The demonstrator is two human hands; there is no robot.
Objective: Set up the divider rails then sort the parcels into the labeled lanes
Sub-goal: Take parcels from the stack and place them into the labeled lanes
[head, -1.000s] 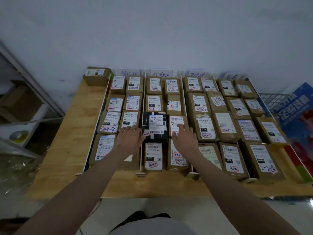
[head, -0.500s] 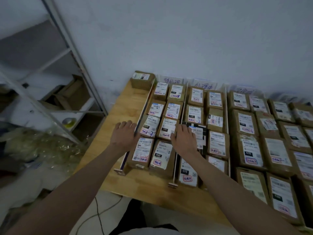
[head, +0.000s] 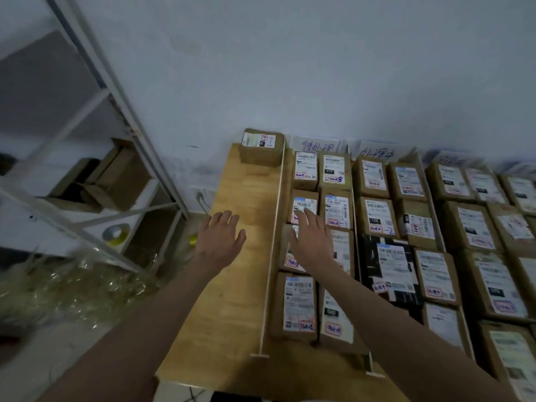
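On the far left stands a grey metal shelving frame [head: 95, 117] holding loose cardboard, with crumpled clear plastic wrap [head: 72, 288] heaped on the floor below. Next comes the light wooden tabletop [head: 232, 300], its left strip bare except for one brown cardboard parcel with a white label [head: 262, 146] sitting alone at the far corner, outside the lanes. The left hand [head: 220, 239] hovers over that bare strip, fingers spread and straight, gripping nothing. Just right of it runs the thin white divider rail [head: 274, 242], upright on its small foot at the near edge. The right hand [head: 311, 242] reaches across the first lane, fingers extended and relaxed, over the brown labelled parcels in the first lane [head: 298, 306]; whether it touches them I cannot tell. Further right, more rails and filled lanes stretch on, including a black parcel with a white label [head: 390, 271], and handwritten paper lane signs [head: 319, 145] lean against the wall.

The sorting looks nearly finished, and the stray corner parcel seems the likely target. I'd read its label against the lane signs first, lift it clear over the rail rather than sliding it, and avoid knocking the thin rail sideways.
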